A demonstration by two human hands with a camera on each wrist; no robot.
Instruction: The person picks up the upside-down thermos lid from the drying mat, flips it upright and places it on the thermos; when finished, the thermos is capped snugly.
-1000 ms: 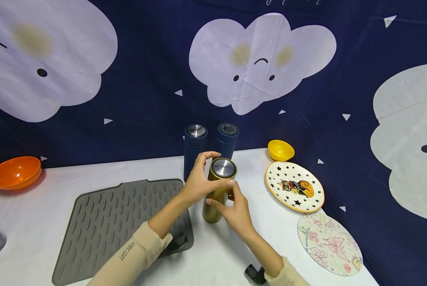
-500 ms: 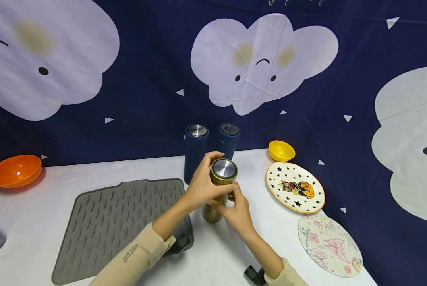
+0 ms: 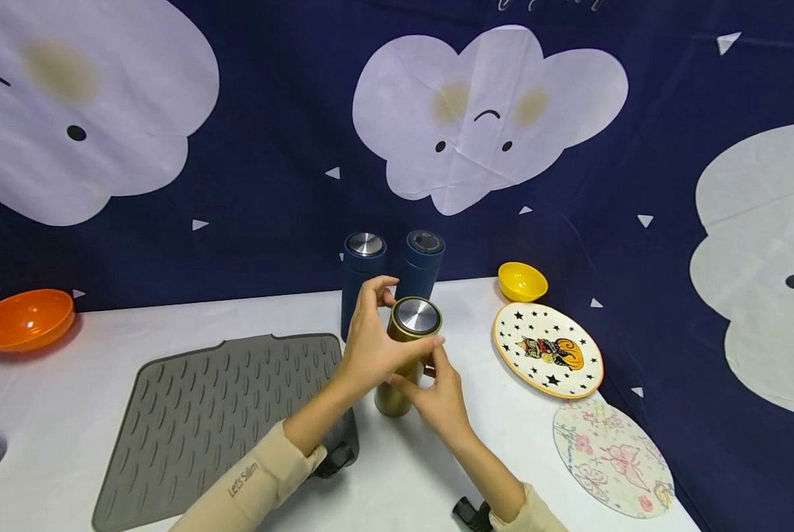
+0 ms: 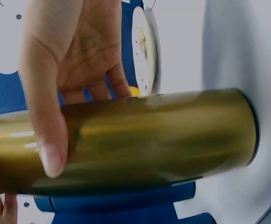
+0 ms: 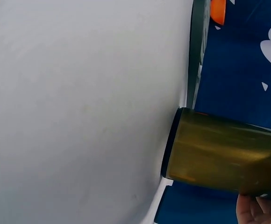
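A gold flask (image 3: 403,355) with a silver-topped lid (image 3: 417,315) stands upright on the white table (image 3: 51,414), just right of the grey mat. My left hand (image 3: 370,340) grips its upper body, thumb across the front and fingers round the back by the lid. My right hand (image 3: 439,391) holds the flask lower down from the right. The left wrist view shows the gold flask (image 4: 140,140) with my left thumb (image 4: 49,140) laid across it. In the right wrist view the flask (image 5: 219,156) stands on the table with only my fingertips (image 5: 257,210) showing.
Two dark blue flasks (image 3: 365,273) (image 3: 423,262) stand right behind the gold one. A grey ribbed mat (image 3: 210,414) lies at left, an orange bowl (image 3: 24,319) far left. At right are a yellow bowl (image 3: 521,281), a star-patterned plate (image 3: 546,347) and a floral plate (image 3: 612,454).
My left hand has turned a little round the flask's top, its fingers shifting from the lid's rim to the back. The flask stays in place. My right hand has hardly moved.
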